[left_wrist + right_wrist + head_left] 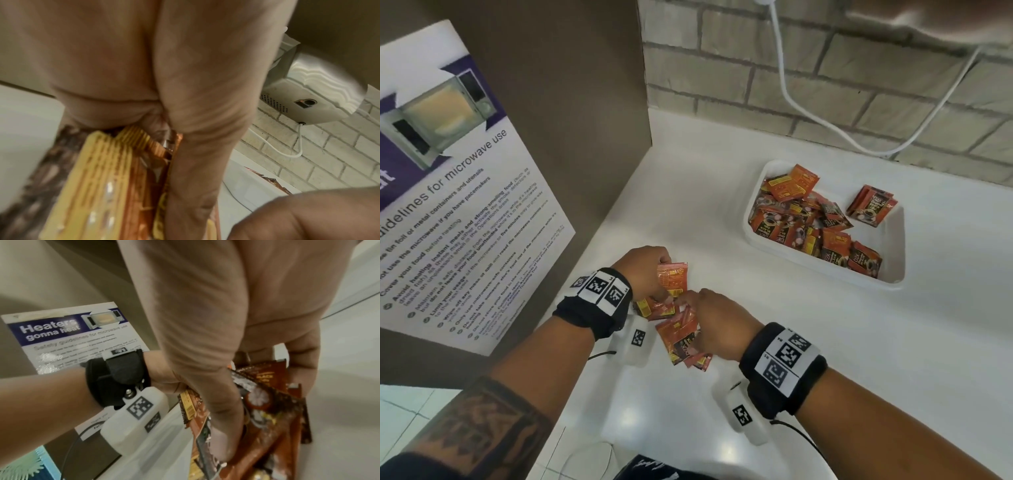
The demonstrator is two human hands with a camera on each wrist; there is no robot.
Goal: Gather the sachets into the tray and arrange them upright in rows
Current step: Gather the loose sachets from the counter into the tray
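Several orange-red coffee sachets [678,318] lie bunched on the white counter [756,342] near its left front. My left hand [654,277] grips a stack of them [98,186] with thumb and curled fingers. My right hand [709,322] curls over the rest of the bunch [267,410], thumb and fingers pinching them. The white tray [893,250] stands further back to the right. It holds several sachets [801,219] lying jumbled in its left half. A small group [869,205] leans at its far right rim.
A brown panel with a microwave guidelines poster [448,192] stands close on the left. A brick wall [825,85] runs behind the counter, with a white cable [791,102] hanging from a metal appliance [314,91] above.
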